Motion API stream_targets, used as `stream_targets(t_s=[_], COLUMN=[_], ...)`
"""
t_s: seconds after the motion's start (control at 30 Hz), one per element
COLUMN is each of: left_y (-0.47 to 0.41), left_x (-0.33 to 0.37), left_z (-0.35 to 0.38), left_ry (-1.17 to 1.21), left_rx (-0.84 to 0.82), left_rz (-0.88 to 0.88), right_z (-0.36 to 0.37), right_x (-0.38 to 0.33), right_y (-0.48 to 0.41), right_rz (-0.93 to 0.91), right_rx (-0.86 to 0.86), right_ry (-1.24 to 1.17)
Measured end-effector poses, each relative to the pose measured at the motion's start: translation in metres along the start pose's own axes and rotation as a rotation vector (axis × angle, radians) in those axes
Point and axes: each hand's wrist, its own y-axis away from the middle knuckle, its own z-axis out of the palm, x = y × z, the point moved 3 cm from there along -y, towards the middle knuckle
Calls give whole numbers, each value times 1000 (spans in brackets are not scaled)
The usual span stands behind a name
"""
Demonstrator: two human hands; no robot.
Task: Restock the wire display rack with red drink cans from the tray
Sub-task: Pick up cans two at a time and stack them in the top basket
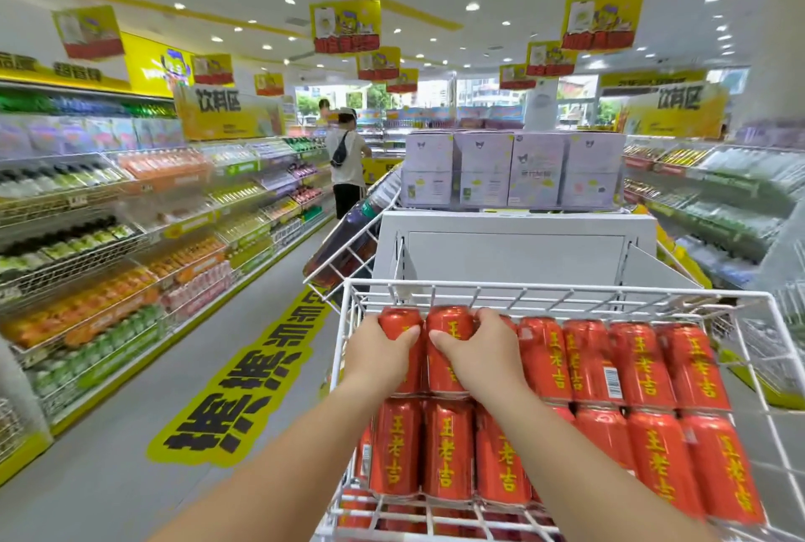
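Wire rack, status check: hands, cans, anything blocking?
Left hand and right hand each clamped on a red can at the back-left of the wire rack. Two rows of cans lying flat. Nothing in the way.

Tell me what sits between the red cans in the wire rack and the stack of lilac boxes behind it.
In the head view, a white cabinet top fills the stretch between the red cans in the wire rack and the lilac boxes.
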Motion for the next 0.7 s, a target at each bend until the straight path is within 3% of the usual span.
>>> stream_targets(t_s=[0.27, 0.7], left_y=[-16, -10], left_x=[-9, -20], left_z=[9, 13], left_ry=[-105, -251], left_rx=[-31, -57], left_rz=[-29, 117], right_z=[13, 23], right_x=[0, -3], right_y=[4, 14], right_rz=[-43, -177], right_rx=[85, 58], right_ry=[218, 473])
